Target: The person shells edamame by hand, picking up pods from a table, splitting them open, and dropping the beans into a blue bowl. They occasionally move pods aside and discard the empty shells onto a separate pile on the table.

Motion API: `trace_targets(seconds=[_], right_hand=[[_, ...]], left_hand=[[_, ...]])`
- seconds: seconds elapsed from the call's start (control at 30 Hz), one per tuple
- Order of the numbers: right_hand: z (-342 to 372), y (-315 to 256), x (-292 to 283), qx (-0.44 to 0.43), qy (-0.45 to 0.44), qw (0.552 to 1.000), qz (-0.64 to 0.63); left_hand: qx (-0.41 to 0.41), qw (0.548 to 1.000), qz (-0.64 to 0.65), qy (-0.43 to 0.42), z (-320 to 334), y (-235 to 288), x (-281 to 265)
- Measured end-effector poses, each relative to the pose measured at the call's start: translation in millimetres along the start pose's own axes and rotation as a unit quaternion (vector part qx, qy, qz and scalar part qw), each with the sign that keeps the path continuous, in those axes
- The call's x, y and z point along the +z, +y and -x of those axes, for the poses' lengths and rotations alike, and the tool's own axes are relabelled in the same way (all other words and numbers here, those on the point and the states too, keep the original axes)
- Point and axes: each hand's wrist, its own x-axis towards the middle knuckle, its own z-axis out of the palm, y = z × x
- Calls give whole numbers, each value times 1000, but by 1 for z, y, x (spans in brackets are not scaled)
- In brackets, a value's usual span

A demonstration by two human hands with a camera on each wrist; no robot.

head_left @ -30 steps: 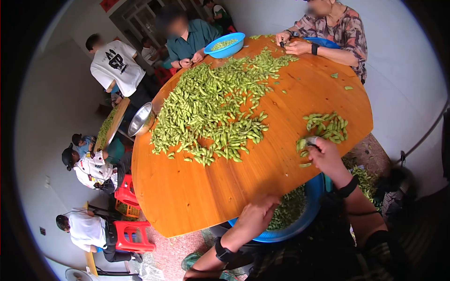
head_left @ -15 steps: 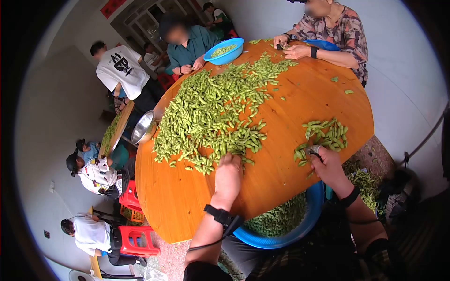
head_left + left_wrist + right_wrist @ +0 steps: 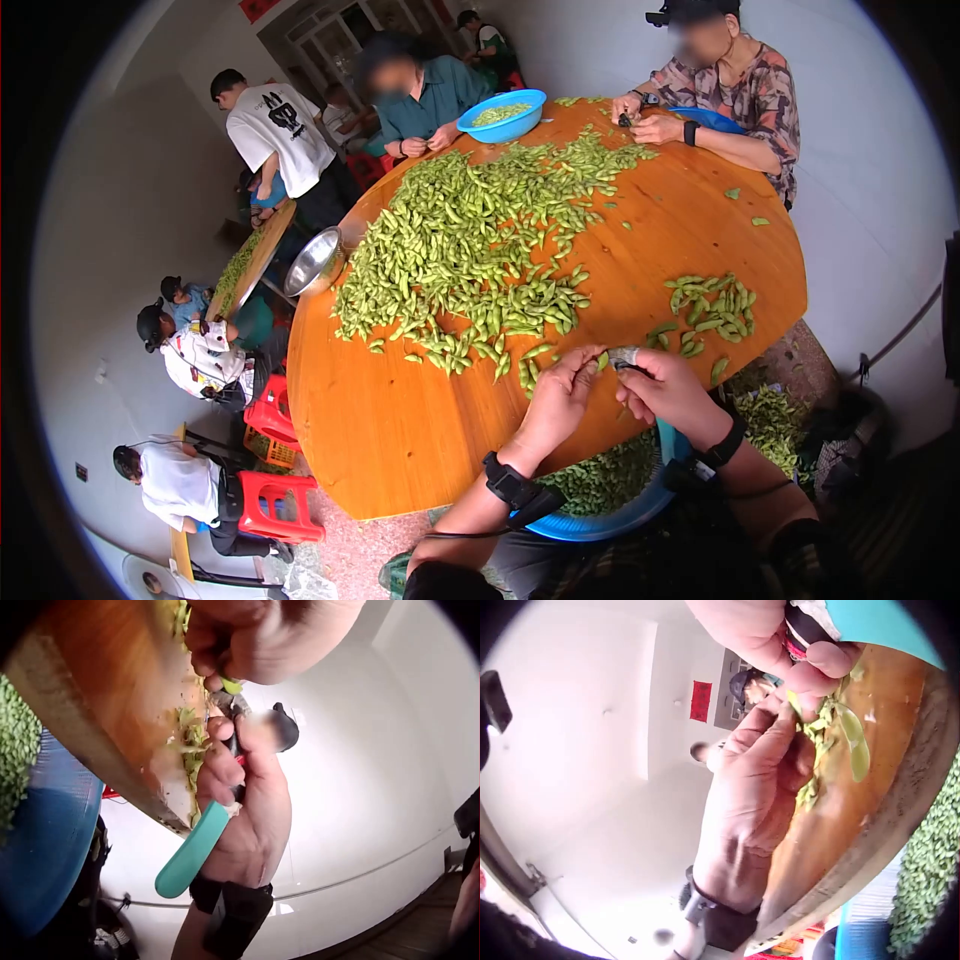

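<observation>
My left hand (image 3: pixel 558 398) pinches a green soybean pod (image 3: pixel 602 361) between thumb and fingers, over the near side of the wooden table (image 3: pixel 400 440). Close on its right, my right hand (image 3: pixel 682 396) grips a knife (image 3: pixel 193 851) with a teal handle. The handle juts out below the fist in the left wrist view, and the short metal blade (image 3: pixel 622 356) meets the pod's end. Another pale pod (image 3: pixel 855 742) shows just below the right fingers in the right wrist view. Under the table edge, a blue basin (image 3: pixel 600 528) holds many shelled green beans (image 3: pixel 600 482).
A big heap of pods (image 3: pixel 470 250) covers the table's middle, with a smaller pile (image 3: pixel 715 312) at right. Two people sit across, near a blue bowl (image 3: pixel 525 122). A steel bowl (image 3: pixel 314 262) is at the left edge; red stools (image 3: pixel 280 505) stand beyond.
My left hand went from the table's edge up to the big heap, then right to meet the right hand, now with a pod. My right hand moved slightly left, away from the small pile.
</observation>
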Motion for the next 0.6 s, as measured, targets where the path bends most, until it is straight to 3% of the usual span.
trace_targets(seconds=[0.07, 0.2, 0.27, 0.47, 0.6], right_hand=[[-4, -1, 4, -17, -10, 999, -35], [-6, 2, 10, -14, 8, 1000, 5], [-8, 3, 9, -14, 6, 1000, 15], [-7, -3, 14, -1, -22, 1000, 17], [-10, 5, 15, -21, -17, 1000, 1]], left_hand=[[19, 991, 132, 26, -1, -7, 8], [-64, 994, 73, -56, 1, 2, -3], [117, 992, -49, 9, 2, -6, 2], [32, 999, -42, -7, 6, -3, 2], [46, 999, -9, 9, 9, -10, 5]])
